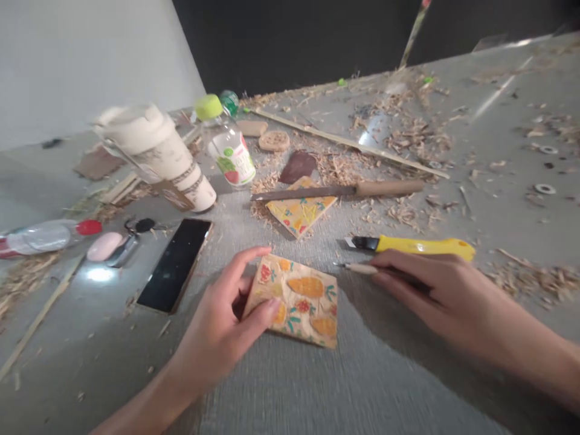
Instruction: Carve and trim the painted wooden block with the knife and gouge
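Note:
My left hand [231, 308] grips the left side of a square wooden tile [306, 308] carved and painted with orange shapes, red spots and teal leaves. Its thumb lies on the face of the tile. To the right, my right hand [435, 296] holds a thin carving tool [360, 268], whose metal tip points left toward the tile without touching it. Just beyond that hand lies a yellow utility knife [421, 246] with its blade end to the left. Farther back, a file with a wooden handle [389, 188] rests across a second painted tile [301, 211].
A black phone [174, 266], a pale tumbler [158, 154] and a bottle with a green cap [229, 148] stand or lie at the left. A red-capped bottle [49, 236] lies farther left. Wood shavings [414, 139] and a long strip [348, 143] are behind.

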{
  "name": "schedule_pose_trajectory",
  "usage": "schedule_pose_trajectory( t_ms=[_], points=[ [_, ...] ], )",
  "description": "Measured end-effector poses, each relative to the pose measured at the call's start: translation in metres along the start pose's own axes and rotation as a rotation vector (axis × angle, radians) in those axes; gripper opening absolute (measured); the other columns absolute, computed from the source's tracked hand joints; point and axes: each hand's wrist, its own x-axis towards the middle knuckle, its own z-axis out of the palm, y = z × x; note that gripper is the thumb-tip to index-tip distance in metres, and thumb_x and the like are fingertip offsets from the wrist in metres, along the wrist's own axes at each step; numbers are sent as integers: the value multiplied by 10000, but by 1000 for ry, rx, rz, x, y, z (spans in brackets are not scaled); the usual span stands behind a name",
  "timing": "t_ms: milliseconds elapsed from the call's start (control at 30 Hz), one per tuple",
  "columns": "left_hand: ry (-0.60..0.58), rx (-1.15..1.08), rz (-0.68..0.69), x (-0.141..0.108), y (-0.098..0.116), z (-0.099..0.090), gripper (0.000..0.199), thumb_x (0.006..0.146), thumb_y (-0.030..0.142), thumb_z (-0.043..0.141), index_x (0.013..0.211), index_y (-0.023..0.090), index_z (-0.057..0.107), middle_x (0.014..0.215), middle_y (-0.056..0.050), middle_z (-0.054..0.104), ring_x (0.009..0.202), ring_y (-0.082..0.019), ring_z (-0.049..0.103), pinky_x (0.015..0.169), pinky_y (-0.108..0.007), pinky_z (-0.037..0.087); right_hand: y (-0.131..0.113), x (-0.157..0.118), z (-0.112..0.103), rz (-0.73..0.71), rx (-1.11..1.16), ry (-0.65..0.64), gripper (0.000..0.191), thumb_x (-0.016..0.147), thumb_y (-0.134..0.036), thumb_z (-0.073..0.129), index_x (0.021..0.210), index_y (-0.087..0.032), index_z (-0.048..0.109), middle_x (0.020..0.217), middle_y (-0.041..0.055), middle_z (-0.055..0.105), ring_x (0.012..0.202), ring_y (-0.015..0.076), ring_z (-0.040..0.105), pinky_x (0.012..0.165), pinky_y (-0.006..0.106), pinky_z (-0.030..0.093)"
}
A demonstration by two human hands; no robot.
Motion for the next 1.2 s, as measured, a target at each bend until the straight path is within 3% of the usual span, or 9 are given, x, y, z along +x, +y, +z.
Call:
schedule_pose_trajectory(
  t_ms=[167, 333, 600, 833, 1033, 1200],
  points=[
    [60, 41, -61, -4, 10, 4, 626, 1089, 474, 748, 1632, 269, 514, 975, -15, 864, 815, -205, 823, 710, -271, 625, -8, 3, -5, 25, -25, -51, 339, 1200, -508, 562, 1086, -290, 796, 768, 5, 784, 557, 161, 679, 525, 313, 484],
    [91, 81, -51, -5, 10, 4, 648, 1056, 501, 784, 1619, 284, 548, 878, 16, 841, 707, -185, 769, 633, -248, 573, -12, 2, -7, 16, -34, -28, 268, 1189, -405, 592, 1069, -249, 775, 742, -3, 745, 561, 131, 637, 544, 283, 447],
    [163, 104, -103, -8, 15, 8, 715, 965, 498, 870, 1599, 324, 589, 849, 37, 840, 666, -199, 748, 599, -265, 546, -14, 1, -7, -27, -45, -10, 246, 1199, -375, 599, 1077, -243, 767, 735, -12, 722, 554, 117, 616, 542, 271, 440],
    [201, 118, -87, -10, 17, 15, 635, 1016, 512, 823, 1580, 340, 588, 839, 54, 847, 677, -206, 757, 592, -262, 563, -13, -1, -5, -117, -100, 24, 210, 1214, -334, 598, 1089, -243, 741, 727, -40, 699, 534, 90, 583, 543, 249, 420],
    [206, 203, -47, -9, 17, 12, 633, 1020, 554, 818, 1572, 326, 608, 711, 75, 774, 550, -163, 613, 532, -249, 461, -26, -3, -6, -240, -84, -59, 331, 1231, -275, 525, 964, -235, 717, 705, -16, 691, 561, 122, 596, 565, 285, 423],
    [184, 209, -50, -5, 17, 8, 639, 962, 508, 858, 1527, 316, 629, 665, 89, 738, 508, -154, 546, 488, -249, 408, -41, -13, 1, -302, -62, -188, 350, 1235, -238, 504, 932, -228, 680, 842, 25, 782, 636, 132, 663, 577, 331, 392]
  ],
)
